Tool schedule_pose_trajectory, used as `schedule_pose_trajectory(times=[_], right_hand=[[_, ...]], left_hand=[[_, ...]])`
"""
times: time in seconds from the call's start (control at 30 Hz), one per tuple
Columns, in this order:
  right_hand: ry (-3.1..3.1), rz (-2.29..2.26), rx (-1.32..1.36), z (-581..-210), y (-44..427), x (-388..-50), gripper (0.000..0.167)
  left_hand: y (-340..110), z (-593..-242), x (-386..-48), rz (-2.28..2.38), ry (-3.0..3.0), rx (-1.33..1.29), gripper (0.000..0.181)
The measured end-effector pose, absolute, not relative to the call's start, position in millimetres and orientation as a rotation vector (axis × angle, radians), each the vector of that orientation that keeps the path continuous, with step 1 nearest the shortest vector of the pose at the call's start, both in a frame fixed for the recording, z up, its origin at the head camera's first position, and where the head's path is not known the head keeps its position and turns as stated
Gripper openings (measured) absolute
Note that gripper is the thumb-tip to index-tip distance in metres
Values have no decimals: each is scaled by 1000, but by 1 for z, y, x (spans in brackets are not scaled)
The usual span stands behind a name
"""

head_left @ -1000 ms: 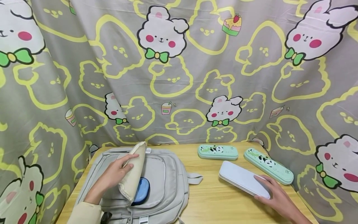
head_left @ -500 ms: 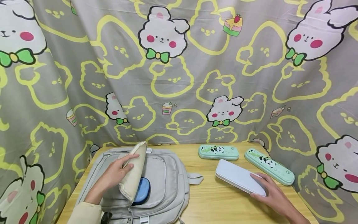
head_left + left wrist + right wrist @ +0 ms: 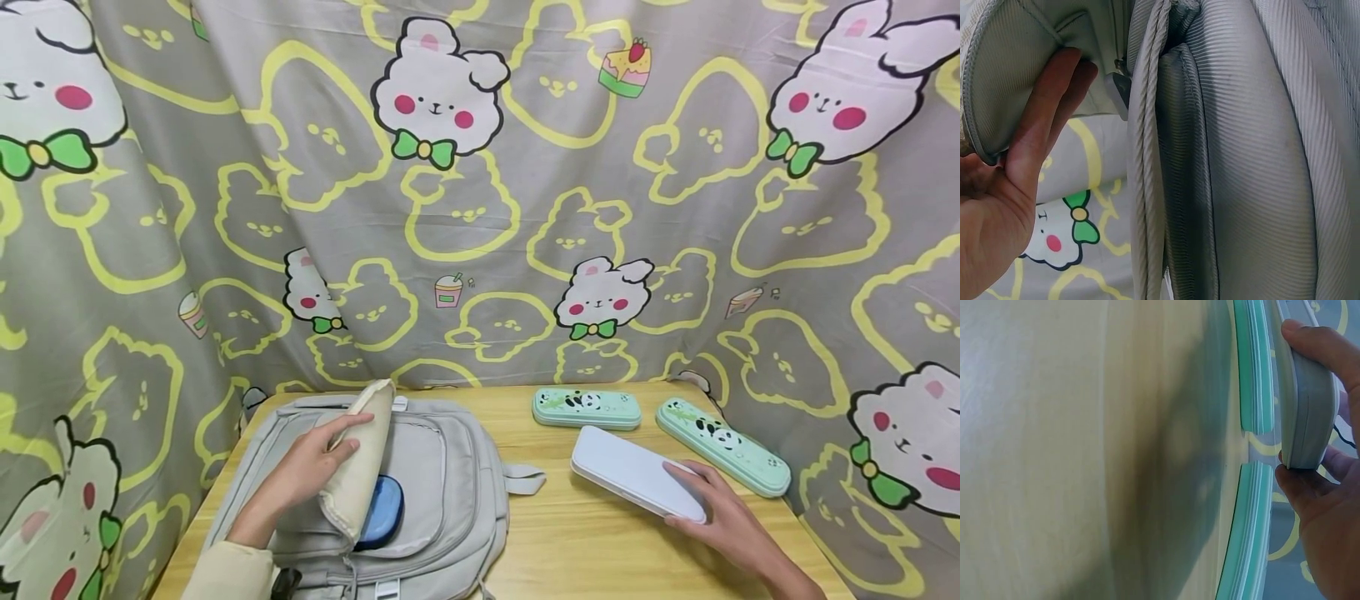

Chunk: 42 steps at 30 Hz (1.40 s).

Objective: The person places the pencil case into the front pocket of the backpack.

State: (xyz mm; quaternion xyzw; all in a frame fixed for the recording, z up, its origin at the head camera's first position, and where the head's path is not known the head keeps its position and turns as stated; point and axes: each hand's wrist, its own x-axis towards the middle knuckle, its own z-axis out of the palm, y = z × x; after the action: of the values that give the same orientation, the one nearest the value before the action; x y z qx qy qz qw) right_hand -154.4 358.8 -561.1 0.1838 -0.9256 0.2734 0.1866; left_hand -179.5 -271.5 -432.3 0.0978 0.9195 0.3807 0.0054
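Observation:
A grey backpack [image 3: 457,467] lies on the left of the table. My left hand [image 3: 311,462] holds up its cream-lined pocket flap [image 3: 363,458]; the left wrist view shows the fingers of that hand [image 3: 1022,169] round the flap edge. A blue case [image 3: 383,510] sits in the pocket under the flap, partly hidden. My right hand [image 3: 723,517] grips the near right end of a pale blue-white case [image 3: 637,473], tilted above the table. In the right wrist view, thumb and fingers of the hand [image 3: 1329,506] pinch the case [image 3: 1310,406] from both sides.
Two mint-green panda cases, one [image 3: 587,407] at the back and one [image 3: 723,446] to its right, lie behind the held case. A backpack strap [image 3: 525,478] sticks out rightward on the wooden table [image 3: 570,550]. A patterned curtain [image 3: 465,333] hangs behind.
My right hand has moved a little to the left with the pale case, away from the right-hand green case. The left hand and the flap stay as they were.

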Motion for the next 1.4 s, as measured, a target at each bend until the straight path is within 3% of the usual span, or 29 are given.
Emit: schedule_pose_trajectory(times=[1.4], right_hand=[[-2605, 732, 581, -550, 335, -166, 82]], left_hand=[[-270, -431, -177, 1183, 2897, 303, 44]])
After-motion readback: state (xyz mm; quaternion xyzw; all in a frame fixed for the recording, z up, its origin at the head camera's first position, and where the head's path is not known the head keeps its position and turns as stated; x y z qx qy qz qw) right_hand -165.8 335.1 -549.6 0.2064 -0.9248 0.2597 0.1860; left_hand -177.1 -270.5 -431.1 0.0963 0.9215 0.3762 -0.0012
